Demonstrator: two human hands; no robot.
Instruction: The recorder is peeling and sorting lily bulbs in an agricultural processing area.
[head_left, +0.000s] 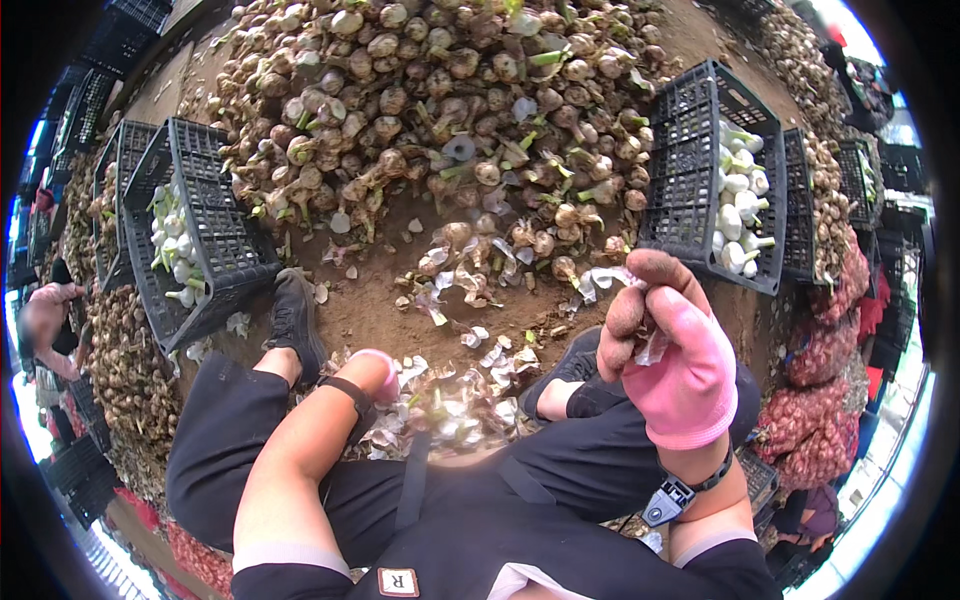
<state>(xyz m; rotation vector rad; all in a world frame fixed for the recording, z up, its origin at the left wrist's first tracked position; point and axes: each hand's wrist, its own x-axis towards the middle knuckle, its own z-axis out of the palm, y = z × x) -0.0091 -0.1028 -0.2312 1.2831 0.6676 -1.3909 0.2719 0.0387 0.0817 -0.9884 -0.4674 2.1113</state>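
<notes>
My right hand (675, 360), in a pink glove with soil-stained fingertips, is raised over my right knee. Its fingers are curled together around papery garlic skin (651, 349). Another strip of garlic skin (604, 279) trails off the fingertips to the left. My left hand (386, 380) hangs low between my legs; only a pink edge of the glove shows, and its fingers are hidden. Beneath it lie loose garlic skins (450, 420), partly blurred. Ahead rises a large heap of unpeeled garlic bulbs (450, 97) with cut stems, soil clinging to them.
A black plastic crate (686, 172) with cleaned white garlic (739, 202) stands at right. Another black crate (232, 225) at left also holds white garlic (174, 236). Red mesh sacks (810, 420) are stacked far right. A person (52, 322) works at far left.
</notes>
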